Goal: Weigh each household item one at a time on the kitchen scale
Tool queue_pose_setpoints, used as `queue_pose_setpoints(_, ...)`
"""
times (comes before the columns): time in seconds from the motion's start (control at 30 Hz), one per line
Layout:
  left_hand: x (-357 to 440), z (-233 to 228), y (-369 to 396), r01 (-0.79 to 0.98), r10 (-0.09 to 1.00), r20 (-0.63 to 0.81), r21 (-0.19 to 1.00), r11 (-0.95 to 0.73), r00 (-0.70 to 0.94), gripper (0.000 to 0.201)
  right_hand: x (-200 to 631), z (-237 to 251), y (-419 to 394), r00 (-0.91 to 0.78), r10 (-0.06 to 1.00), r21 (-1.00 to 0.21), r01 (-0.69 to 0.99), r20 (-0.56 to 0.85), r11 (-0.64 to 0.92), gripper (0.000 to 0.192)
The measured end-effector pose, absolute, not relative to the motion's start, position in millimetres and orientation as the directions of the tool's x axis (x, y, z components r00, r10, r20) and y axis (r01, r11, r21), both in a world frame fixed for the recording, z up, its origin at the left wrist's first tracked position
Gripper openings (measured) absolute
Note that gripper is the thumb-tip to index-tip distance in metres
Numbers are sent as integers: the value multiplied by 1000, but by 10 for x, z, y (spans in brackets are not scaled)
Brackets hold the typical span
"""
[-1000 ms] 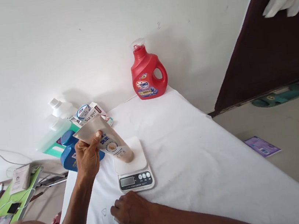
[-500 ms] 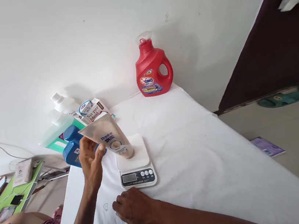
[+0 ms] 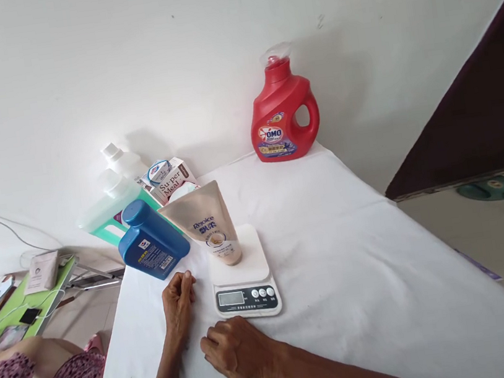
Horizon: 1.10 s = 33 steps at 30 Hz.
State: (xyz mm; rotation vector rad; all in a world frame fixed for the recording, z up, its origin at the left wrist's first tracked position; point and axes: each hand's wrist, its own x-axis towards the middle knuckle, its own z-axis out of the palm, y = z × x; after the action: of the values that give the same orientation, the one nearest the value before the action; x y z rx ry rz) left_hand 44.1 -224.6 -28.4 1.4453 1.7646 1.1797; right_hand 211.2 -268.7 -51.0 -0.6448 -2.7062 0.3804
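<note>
Tube [image 3: 208,231]: a beige shampoo tube stands cap-down on the white platform of the scale [image 3: 244,276], with nothing touching it, so the platform carries its full weight alone.
Scale: it sits flat on the white cloth of the table [image 3: 345,251], display and buttons turned toward the person, where they can be read from above; the figures on the display are too small to make out.
Left hand [image 3: 178,301]: empty, just left of the scale and near the tube, resting on its edge with fingers loosely curled. It grips nothing and touches neither tube nor scale, which leaves the reading undisturbed.
Right hand [image 3: 237,352]: also empty, lying palm-down on the cloth right in front of the scale, fingers relaxed and bent, close to the buttons but apart from them.
Blue bottle [image 3: 152,240]: it lies tilted at the table's left edge, just beside the scale.
Other containers: a green bottle [image 3: 107,208] and a small box [image 3: 171,180] crowd behind the blue bottle against the wall [image 3: 122,63].
Red jug [image 3: 284,111]: it stands upright at the far end of the table, well apart from the scale.
</note>
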Motion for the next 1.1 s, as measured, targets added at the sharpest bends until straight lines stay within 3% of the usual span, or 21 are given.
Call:
queue_pose_setpoints(0.53, 455, -273, -2245, 554, 979, 73, 831, 46, -191, 50, 2126, -526, -2690, -842, 475, -340, 382, 256, 860, 10)
queue_pose_setpoints(0.73, 460, -244, -2264, 506, 972, 85, 862, 40, -221, 48, 2120, -520, -2690, -836, 479, -341, 383, 267, 859, 9)
queue_pose_setpoints(0.87, 606, -19, -2234, 467, 947, 200, 882, -62, -252, 41, 2114, -530, -2688, -838, 475, -336, 381, 268, 861, 6)
queue_pose_setpoints(1.0, 917, 320, -2075, 500, 906, 388, 826, -259, -171, 57, 2103, -512, -2682, -844, 472, -352, 373, 255, 858, 7)
queue_pose_setpoints(1.1, 1114, 477, -1925, 465, 947, 316, 849, -251, -65, 46, 2089, -493, -2675, -845, 472, -355, 373, 252, 857, 11)
